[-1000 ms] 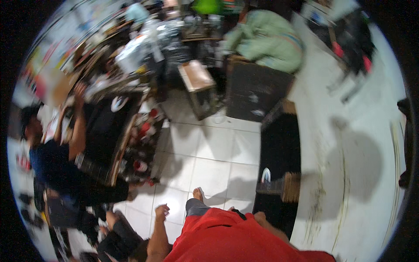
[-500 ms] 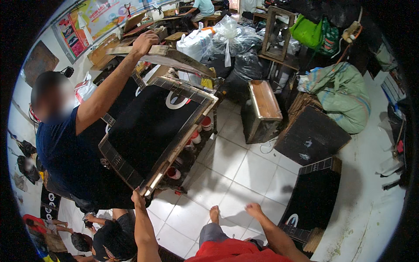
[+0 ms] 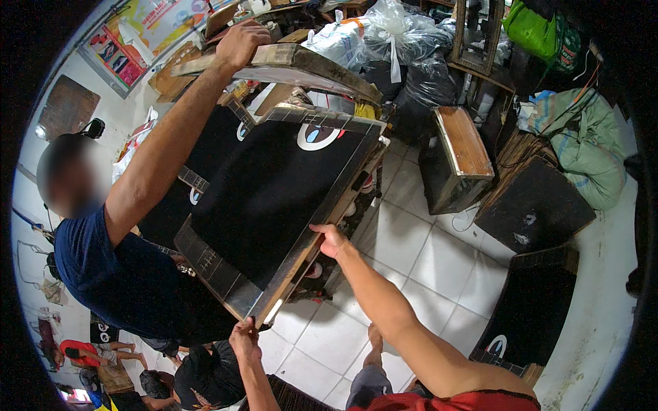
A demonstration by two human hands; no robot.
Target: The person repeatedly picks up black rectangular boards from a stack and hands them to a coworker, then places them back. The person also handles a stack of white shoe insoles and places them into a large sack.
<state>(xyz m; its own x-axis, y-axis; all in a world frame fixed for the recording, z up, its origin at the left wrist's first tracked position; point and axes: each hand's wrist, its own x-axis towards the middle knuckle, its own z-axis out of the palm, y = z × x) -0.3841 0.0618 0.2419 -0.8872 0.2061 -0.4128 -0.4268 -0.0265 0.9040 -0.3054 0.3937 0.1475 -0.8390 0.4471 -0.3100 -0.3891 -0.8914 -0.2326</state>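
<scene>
A large black-covered panel (image 3: pixel 260 198) with a lined grey-black border and a white ring-shaped print lies tilted on a worktable in front of me. My left hand (image 3: pixel 245 338) is closed on its near corner. My right hand (image 3: pixel 330 241) grips its right-hand edge, thumb on top and the other fingers mostly hidden. At the left stands a co-worker in a dark blue shirt (image 3: pixel 110 267), whose raised hand (image 3: pixel 243 44) rests on a wooden frame (image 3: pixel 301 61) propped up over the panel's far end.
White jars with red lids (image 3: pixel 314 271) stand under the worktable. To the right are a wooden box (image 3: pixel 458 164), a black board (image 3: pixel 536 205), a green sack (image 3: pixel 589 151) and another black panel (image 3: pixel 531 301). Plastic bags (image 3: pixel 394 41) fill the back. People sit at lower left.
My right hand has come up from the lower right and taken hold of the panel's edge. My left hand stays on the corner. The whole view has shifted.
</scene>
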